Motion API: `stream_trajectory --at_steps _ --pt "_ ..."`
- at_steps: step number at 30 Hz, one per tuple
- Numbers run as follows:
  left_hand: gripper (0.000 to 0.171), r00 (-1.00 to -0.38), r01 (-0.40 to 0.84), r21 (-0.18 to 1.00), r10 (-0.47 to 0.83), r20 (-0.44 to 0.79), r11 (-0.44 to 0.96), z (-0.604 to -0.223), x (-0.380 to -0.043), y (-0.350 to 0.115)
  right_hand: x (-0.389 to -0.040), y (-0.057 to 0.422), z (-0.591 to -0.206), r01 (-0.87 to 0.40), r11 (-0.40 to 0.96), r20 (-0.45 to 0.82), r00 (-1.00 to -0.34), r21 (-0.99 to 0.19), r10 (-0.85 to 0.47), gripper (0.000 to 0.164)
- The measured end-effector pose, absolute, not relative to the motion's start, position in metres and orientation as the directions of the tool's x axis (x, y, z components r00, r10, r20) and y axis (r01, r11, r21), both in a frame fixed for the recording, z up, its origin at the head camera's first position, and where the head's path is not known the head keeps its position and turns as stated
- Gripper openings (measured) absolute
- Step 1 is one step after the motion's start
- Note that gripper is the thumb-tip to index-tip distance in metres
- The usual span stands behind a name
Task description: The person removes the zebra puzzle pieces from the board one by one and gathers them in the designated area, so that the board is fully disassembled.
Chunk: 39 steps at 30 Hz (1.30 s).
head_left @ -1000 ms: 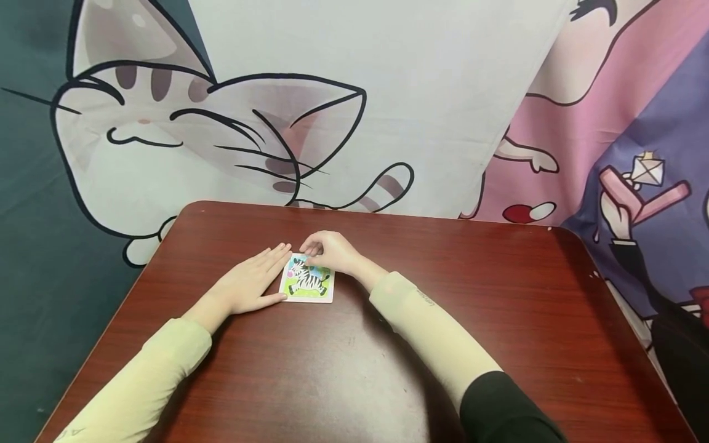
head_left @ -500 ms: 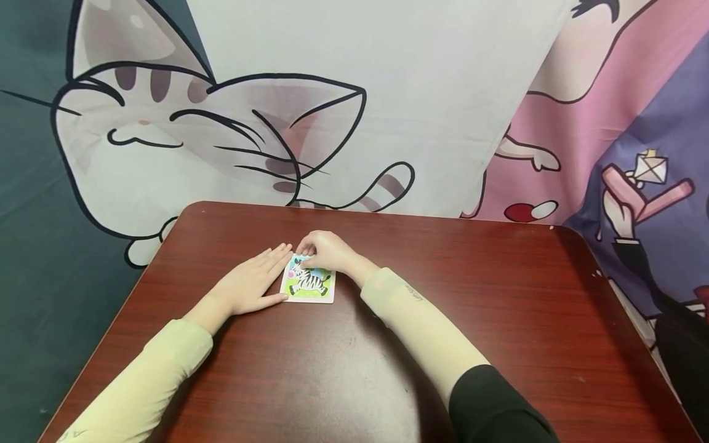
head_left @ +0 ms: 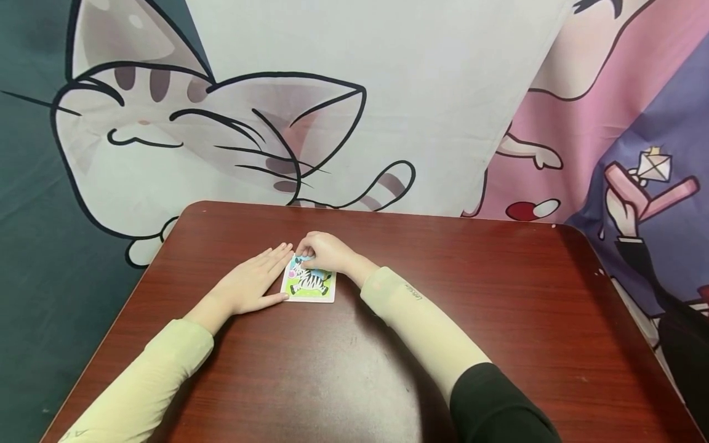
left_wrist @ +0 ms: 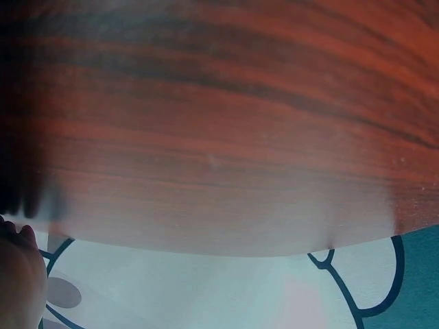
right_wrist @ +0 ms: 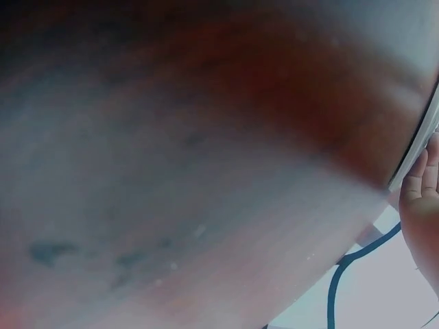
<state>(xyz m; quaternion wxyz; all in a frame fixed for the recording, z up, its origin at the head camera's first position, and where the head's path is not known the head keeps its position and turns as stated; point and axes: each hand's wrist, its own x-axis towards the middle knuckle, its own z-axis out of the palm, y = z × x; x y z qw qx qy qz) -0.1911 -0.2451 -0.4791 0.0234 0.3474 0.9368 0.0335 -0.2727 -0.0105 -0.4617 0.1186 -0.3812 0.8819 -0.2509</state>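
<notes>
A small square zebra picture card (head_left: 309, 288) with a white border lies on the brown table, left of its middle in the head view. My left hand (head_left: 249, 284) lies palm down along the card's left side, fingers straight. Its thumb tip touches the lower left corner. From the upper right, my right hand (head_left: 328, 252) reaches over the card's top edge. Its fingers curl there, with the thumb over the picture, and they hide the upper part. In the right wrist view, the curled fingers (right_wrist: 420, 179) meet the card's pale edge (right_wrist: 417, 147).
The wooden table (head_left: 498, 320) has rounded far corners. Behind it hangs a cloth backdrop (head_left: 443, 111) printed with a cartoon cat. A dark shape (head_left: 684, 357) stands beyond the table's right edge.
My right hand has shifted slightly left along the top of the card, its fingers drawing closer together, and then stayed. My left hand and the card have barely moved.
</notes>
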Motion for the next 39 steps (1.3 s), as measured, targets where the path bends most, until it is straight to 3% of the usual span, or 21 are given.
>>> stream_trajectory --at_steps 13,31,39 --pt "0.092 -0.754 0.654 0.074 0.657 -0.018 0.753 -0.477 -0.193 -0.246 -0.274 -0.011 -0.461 -0.625 0.550 0.041 -0.680 -0.553 -0.732 0.021" --pt "0.092 -0.759 0.647 0.073 0.650 -0.028 0.759 -0.478 -0.192 -0.245 -0.276 -0.006 -0.452 -0.419 0.400 0.065 -0.752 -0.815 -0.656 0.012" --pt "0.092 -0.755 0.653 0.073 0.655 -0.016 0.754 -0.478 -0.193 -0.244 -0.282 0.013 -0.439 -0.390 0.368 0.094 -0.784 -0.844 -0.614 0.012"
